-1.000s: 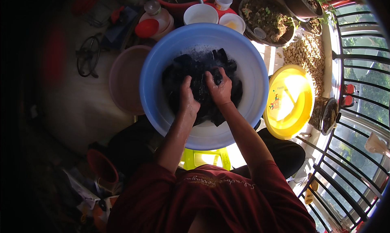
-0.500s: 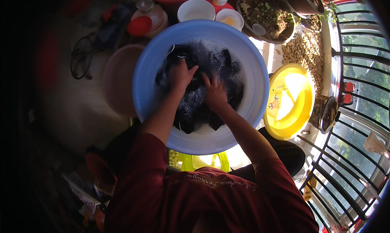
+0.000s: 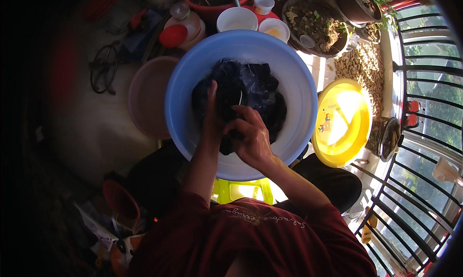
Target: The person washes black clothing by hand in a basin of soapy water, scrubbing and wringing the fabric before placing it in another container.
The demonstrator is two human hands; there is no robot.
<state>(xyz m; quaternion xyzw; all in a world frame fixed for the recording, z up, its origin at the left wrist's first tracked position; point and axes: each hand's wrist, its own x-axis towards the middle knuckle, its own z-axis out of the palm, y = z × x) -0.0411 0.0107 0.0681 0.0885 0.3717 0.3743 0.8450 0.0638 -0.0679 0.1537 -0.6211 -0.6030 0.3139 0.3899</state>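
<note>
Soaked dark clothing (image 3: 263,84), black to navy, lies bunched in soapy water inside a large blue basin (image 3: 181,91). My left hand (image 3: 211,113) is at the left side of the heap, cupped against a raised fold of the dark cloth, with most of its fingers hidden behind the fabric. Close beside it, my right hand (image 3: 251,137) is wet and curled, its fingers gripping a bunched piece of the same cloth. A thin white strip shows on the fabric just above the right fingers.
A yellow basin (image 3: 319,144) stands at right, a pinkish basin (image 3: 140,101) at left. Behind are white bowls (image 3: 236,20), a red-lidded container (image 3: 173,35) and a soil-filled planter (image 3: 313,26). A yellow-green stool (image 3: 231,192) shows below the blue basin. Black railings (image 3: 429,108) line the right.
Both hands were spread and pressing in the wet cloth; now they are nearer together and lower in the basin, holding a gathered fold. The view has shifted slightly.
</note>
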